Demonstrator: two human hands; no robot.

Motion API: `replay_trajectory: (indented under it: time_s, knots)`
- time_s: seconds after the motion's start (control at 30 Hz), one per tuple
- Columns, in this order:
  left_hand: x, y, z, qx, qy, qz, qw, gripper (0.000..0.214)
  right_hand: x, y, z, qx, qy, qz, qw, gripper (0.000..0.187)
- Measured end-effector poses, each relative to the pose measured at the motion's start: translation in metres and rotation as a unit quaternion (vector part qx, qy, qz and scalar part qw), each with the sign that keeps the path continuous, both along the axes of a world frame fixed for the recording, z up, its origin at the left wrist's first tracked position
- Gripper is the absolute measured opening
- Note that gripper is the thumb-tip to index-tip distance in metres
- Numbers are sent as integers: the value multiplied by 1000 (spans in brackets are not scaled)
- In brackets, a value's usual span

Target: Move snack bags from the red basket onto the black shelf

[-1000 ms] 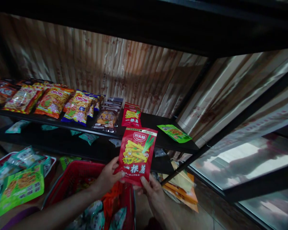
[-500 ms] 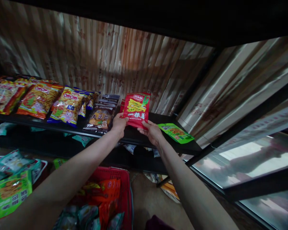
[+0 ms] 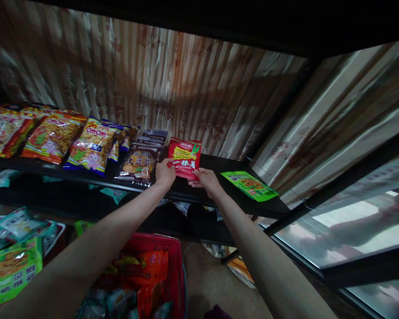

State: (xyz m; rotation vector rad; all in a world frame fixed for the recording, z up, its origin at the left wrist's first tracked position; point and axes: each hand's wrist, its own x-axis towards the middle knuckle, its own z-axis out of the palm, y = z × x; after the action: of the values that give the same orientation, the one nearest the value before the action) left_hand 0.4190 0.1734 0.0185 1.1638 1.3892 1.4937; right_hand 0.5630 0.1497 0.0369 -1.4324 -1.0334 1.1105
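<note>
A red snack packet point(image 3: 185, 155) with yellow sticks and a green stalk printed on it leans back over the black shelf point(image 3: 216, 190). My left hand point(image 3: 165, 172) pinches its lower left corner, and my right hand point(image 3: 208, 180) grips its lower right corner. Just left of the packet lie dark brown potato-chip bags point(image 3: 138, 165) in a row going back. To the right of my right hand, a green snack packet point(image 3: 250, 185) lies flat on the shelf.
Blue snack bags point(image 3: 92, 146) and orange snack bags point(image 3: 51, 137) line the shelf's left part. Below stands a red basket point(image 3: 175, 252) with orange and teal packets. Another green packet point(image 3: 15, 268) lies at lower left. A dark post and glass panes point(image 3: 349, 226) bound the right.
The red packet has moved down and slightly left in both hands, its top tilting back toward the shelf. The view has shifted slightly.
</note>
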Motion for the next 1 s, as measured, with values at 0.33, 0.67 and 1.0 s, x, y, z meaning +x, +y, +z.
replay_trajectory:
  time_s: [0.33, 0.67, 1.0]
  knots:
    - [-6, -9, 4, -25, 120, 9, 992, 22, 6, 14, -6, 26, -226, 27, 973, 16]
    - [2, -31, -5, -9, 321, -4, 947, 40, 2, -3, 2, -12, -578, 25, 816, 28]
    - [11, -34, -11, 104, 492, -6, 865, 48, -2, -10, 6, -30, -647, 42, 760, 36]
